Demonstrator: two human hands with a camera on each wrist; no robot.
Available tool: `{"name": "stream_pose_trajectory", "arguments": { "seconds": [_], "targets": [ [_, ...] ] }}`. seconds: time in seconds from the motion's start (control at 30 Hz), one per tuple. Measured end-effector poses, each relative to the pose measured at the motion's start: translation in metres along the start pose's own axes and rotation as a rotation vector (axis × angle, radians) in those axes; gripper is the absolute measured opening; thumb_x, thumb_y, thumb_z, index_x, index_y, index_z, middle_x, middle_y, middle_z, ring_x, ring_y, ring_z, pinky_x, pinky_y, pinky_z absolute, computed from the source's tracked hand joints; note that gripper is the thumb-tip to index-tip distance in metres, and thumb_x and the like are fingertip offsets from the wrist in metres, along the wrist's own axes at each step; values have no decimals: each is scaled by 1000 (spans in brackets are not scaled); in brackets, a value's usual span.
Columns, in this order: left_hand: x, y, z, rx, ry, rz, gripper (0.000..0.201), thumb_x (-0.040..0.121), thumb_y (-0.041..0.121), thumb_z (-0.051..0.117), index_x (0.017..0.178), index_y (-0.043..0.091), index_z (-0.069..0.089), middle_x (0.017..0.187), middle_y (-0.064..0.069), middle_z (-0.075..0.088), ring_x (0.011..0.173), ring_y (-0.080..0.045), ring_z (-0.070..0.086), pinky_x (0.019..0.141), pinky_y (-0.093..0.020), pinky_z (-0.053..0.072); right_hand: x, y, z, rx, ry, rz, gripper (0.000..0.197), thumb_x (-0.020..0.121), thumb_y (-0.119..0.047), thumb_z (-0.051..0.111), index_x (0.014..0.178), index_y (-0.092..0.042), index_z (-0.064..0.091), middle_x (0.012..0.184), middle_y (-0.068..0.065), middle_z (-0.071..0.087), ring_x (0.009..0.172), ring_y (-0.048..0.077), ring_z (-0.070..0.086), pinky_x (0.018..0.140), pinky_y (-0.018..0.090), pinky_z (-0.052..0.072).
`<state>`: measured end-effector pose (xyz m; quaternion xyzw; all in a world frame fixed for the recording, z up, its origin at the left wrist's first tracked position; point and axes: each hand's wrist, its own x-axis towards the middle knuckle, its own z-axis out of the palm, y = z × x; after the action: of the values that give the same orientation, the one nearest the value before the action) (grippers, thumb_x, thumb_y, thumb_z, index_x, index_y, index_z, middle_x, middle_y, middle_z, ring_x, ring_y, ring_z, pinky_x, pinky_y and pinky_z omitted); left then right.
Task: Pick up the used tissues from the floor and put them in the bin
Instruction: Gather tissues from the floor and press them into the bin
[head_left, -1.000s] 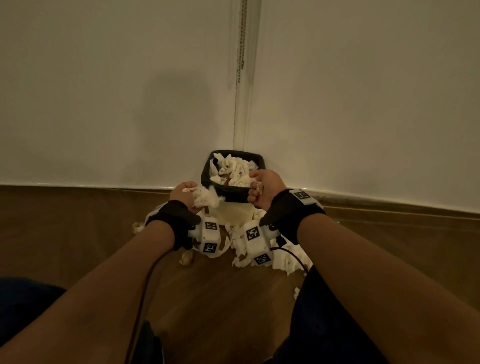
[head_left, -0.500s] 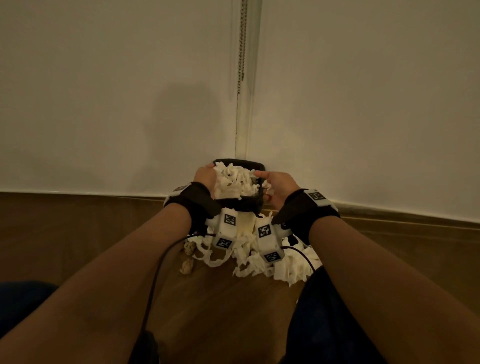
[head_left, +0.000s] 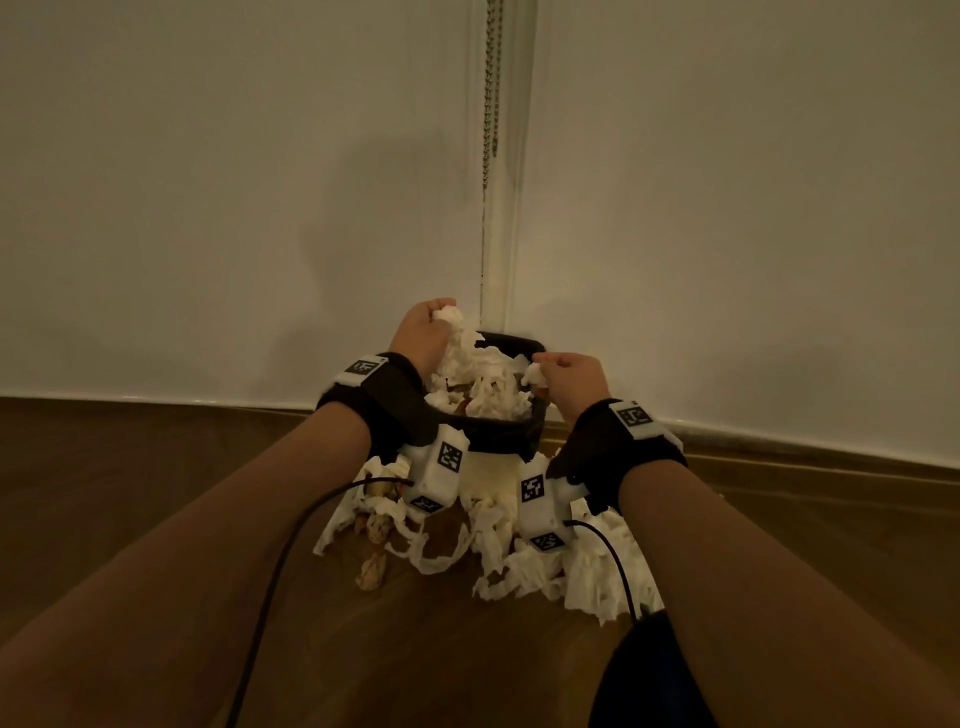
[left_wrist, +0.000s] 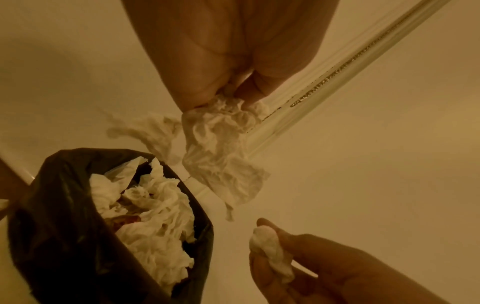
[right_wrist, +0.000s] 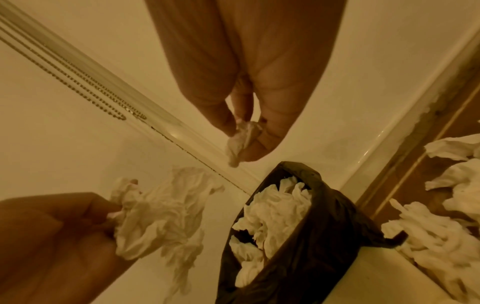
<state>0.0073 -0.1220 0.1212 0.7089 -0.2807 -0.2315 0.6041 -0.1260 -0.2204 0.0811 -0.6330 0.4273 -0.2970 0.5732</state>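
A small bin (head_left: 485, 431) lined with a black bag (left_wrist: 59, 226) (right_wrist: 319, 226) stands in the wall corner, heaped with white tissues (head_left: 483, 384). My left hand (head_left: 423, 330) (left_wrist: 228, 90) is raised over its far left rim and pinches a large crumpled tissue (left_wrist: 221, 148) (right_wrist: 155, 218) that hangs down. Over the right rim, my right hand (head_left: 569, 376) (right_wrist: 246, 131) pinches a small wad of tissue (right_wrist: 240, 139) (left_wrist: 271, 253). Several used tissues (head_left: 545, 566) lie on the wooden floor around the bin's base.
White walls meet behind the bin, with a bead chain (head_left: 491, 83) hanging down the corner strip. A brownish crumpled scrap (head_left: 374, 566) lies front left of the bin. A skirting board (head_left: 779, 447) runs along the wooden floor (head_left: 156, 493). Cables trail from both wrist cameras.
Both hands have risen from beside the bin to above its rim. The left hand has lifted its tissue higher and farther back; the right hand now shows a small wad in its fingers.
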Motion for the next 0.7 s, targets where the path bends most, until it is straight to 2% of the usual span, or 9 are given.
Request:
{"name": "stream_pose_trajectory", "arguments": {
  "seconds": [0.1,0.17,0.23,0.37,0.47,0.53,0.63,0.67,0.7],
  "targets": [
    [14,-16,2,-10,42,-43,41,95,4,40,135,11,34,116,-9,46,88,-16,51,80,-27,47,9,7,11,-24,-31,-21,28,91,0,47,113,-2,65,100,13,63,85,20,61,89,38,54],
    [21,-28,4,10,24,-64,41,95,6,43,135,9,33,122,-11,46,99,-21,53,88,-29,46,13,11,18,-53,-10,-53,24,89,1,52,108,-4,66,95,13,62,82,21,63,87,39,55],
    [28,-40,7,60,2,-58,35,95,6,44,130,5,43,128,-16,49,115,-29,51,100,-34,43,16,15,26,-62,26,-62,17,87,1,56,100,-4,66,92,13,62,86,26,65,84,41,56],
    [37,-63,6,340,-32,23,32,95,7,44,124,3,56,129,-21,51,117,-31,52,104,-31,39,27,26,37,-120,83,-58,11,88,1,59,84,-3,69,98,15,69,89,24,66,79,35,57],
    [35,-80,5,547,-80,153,32,94,3,42,120,3,61,119,-22,59,110,-32,55,97,-32,43,31,33,42,-415,71,-99,21,93,-11,53,97,-3,72,104,12,69,98,25,64,89,29,50],
    [32,-90,7,678,-96,193,34,94,4,41,122,5,59,120,-20,58,110,-31,54,94,-32,41,28,34,47,-527,35,-56,30,97,-14,43,107,-2,69,113,16,64,105,27,59,86,28,43],
    [29,-103,9,770,-156,178,35,95,7,40,128,9,54,127,-16,54,116,-30,51,96,-31,38,27,38,57,-636,-64,-47,31,97,-15,40,122,-7,57,125,15,54,115,30,50,79,24,39],
    [30,-105,11,812,-196,156,36,95,8,40,129,11,52,128,-16,54,117,-30,51,98,-33,39,23,36,59,-655,-120,-37,31,98,-17,37,122,-8,56,126,14,54,117,29,48,84,22,38],
    [30,-108,11,866,-235,138,38,95,8,40,131,14,50,129,-15,54,117,-30,52,99,-35,41,21,35,62,-695,-183,-40,32,100,-18,34,122,-7,55,126,13,55,119,29,46,94,24,36]
  ]
}}
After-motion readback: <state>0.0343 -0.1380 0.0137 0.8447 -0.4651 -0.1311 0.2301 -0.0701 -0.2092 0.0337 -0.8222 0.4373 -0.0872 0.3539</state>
